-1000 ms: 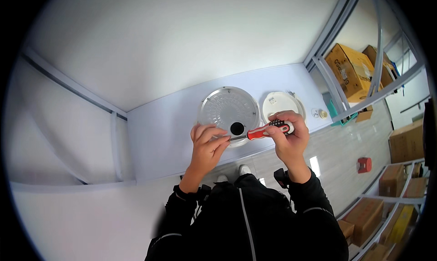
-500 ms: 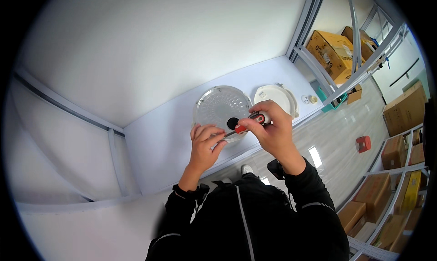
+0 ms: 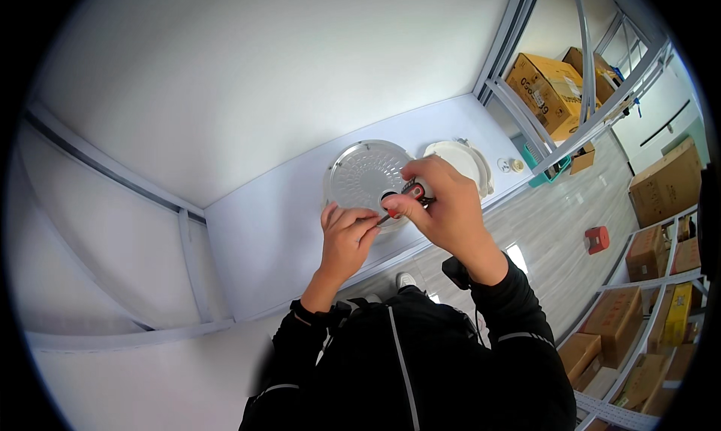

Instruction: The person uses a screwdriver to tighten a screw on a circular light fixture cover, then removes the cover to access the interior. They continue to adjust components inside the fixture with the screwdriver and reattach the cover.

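I have the red screwdriver [image 3: 414, 194] over the near side of the round silver piece [image 3: 363, 174], held in the right hand [image 3: 449, 212]; the left hand [image 3: 346, 239] is narrow by its tip, pinching or not I cannot tell; a white dish [image 3: 460, 156] sits right on the desk [image 3: 263, 232]

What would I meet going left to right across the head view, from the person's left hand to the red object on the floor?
Left hand → red-and-black screwdriver → right hand → teal basket → red object on the floor.
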`<state>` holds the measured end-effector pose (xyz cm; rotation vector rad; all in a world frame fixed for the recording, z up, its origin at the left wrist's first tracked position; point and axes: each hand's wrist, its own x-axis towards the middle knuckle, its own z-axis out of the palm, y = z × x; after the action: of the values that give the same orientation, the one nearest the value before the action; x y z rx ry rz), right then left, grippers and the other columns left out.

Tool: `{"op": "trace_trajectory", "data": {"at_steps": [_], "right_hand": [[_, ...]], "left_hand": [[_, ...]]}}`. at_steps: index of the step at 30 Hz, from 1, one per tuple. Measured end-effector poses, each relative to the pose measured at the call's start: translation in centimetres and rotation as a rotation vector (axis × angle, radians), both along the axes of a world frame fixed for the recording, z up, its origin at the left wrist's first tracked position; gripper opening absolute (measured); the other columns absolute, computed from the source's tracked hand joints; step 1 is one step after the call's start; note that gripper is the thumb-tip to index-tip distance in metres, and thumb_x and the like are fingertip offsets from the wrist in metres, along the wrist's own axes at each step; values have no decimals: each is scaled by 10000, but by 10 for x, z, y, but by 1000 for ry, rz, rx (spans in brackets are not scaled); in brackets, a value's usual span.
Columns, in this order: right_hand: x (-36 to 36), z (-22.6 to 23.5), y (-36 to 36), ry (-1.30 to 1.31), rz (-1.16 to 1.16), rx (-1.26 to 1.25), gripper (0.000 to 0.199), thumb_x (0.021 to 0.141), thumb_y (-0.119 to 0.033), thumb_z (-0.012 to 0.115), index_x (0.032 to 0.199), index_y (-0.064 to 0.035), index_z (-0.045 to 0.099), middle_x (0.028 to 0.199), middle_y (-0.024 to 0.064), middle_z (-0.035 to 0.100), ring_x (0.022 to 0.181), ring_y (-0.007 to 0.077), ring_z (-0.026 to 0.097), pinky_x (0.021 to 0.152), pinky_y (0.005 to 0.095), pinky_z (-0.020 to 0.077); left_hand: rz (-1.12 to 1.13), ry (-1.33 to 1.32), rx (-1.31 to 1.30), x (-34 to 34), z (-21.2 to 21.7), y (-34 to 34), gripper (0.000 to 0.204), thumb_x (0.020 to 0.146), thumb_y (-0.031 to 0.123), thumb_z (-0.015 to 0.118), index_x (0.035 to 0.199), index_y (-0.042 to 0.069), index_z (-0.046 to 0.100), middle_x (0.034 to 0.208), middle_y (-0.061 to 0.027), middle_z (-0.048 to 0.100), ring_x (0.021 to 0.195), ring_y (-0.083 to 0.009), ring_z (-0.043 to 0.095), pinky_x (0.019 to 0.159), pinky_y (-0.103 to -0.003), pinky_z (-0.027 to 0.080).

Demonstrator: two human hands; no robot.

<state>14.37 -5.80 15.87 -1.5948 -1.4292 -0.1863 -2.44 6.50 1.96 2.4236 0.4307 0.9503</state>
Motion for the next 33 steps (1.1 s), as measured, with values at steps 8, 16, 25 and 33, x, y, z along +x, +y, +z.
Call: {"op": "trace_trajectory", "data": {"at_steps": [8, 16, 25, 33], "right_hand": [[-11, 24, -2, -98, 148, -121, 512, 766, -38, 801, 1238, -63, 606, 1110, 104, 628, 747, 251, 716, 574, 352, 539], [-7, 16, 9, -322, 44, -71, 530, 760, -350, 897, 1167, -101, 664, 955, 48, 598, 696, 237, 658, 565, 351, 510], [-20, 18, 12, 100, 256, -47, 577, 812, -300, 908, 1256, -47, 642, 1031, 127, 676, 805, 264, 677, 724, 343, 554], [-13, -5, 18, -36, 124, -115, 527, 904, -63, 794, 1397, -38, 609, 1112, 116, 715, 884, 254, 710, 815, 323, 564]], "left_hand": [[1, -1, -25, 0, -2, 1, 141, 848, 136, 825, 987, 117, 805, 1091, 46, 730, 1055, -216, 650, 1169, -555, 326], [-12, -29, -32, 0, -11, 5, 172, 832, 144, 847, 978, 115, 761, 1099, 14, 736, 1067, -240, 654, 1154, -557, 339], [-9, -24, -45, 0, -8, 5, 171, 822, 139, 855, 970, 123, 771, 1112, 20, 743, 1069, -238, 657, 1139, -544, 346], [-12, -39, -70, 0, -12, 5, 176, 817, 151, 859, 968, 111, 778, 1107, 26, 746, 1067, -234, 660, 1147, -555, 352]]}}
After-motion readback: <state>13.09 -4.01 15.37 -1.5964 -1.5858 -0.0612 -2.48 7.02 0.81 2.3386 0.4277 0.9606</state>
